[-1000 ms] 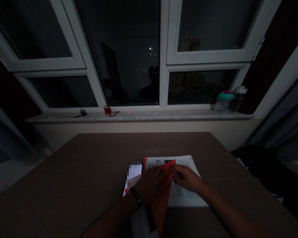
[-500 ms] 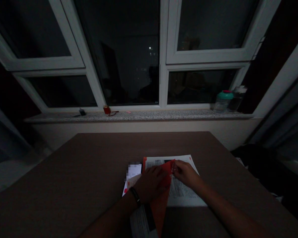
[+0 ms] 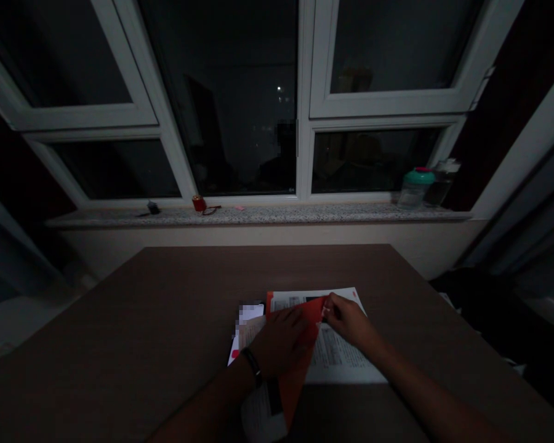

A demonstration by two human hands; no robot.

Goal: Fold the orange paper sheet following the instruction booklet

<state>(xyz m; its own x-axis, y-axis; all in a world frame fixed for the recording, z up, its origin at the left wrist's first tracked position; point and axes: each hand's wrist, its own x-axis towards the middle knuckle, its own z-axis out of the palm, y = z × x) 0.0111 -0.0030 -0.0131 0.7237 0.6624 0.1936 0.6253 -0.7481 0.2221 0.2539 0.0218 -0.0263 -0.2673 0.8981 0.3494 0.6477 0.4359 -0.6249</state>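
Note:
My left hand (image 3: 279,341) lies flat on a red-orange sheet of paper (image 3: 297,375), with a black band on its wrist. My right hand (image 3: 348,322) pinches the sheet's upper corner between thumb and fingers. Under and beside the red sheet is a white printed document (image 3: 339,354), and another printed page (image 3: 258,418) sticks out near the bottom. Left of my left hand is a white card or phone-like item (image 3: 247,320), partly pixelated. My left forearm hides part of the lower papers.
The papers lie on a brown table (image 3: 120,320) below a granite windowsill (image 3: 258,215). On the sill are a small red can (image 3: 199,203), a small dark object (image 3: 153,208) and a teal-lidded bottle (image 3: 414,191). Dark window glass is behind them.
The red sheet's lower tip has swung up and left, and my right hand has shifted slightly up and toward the sheet's corner. My left hand has barely moved.

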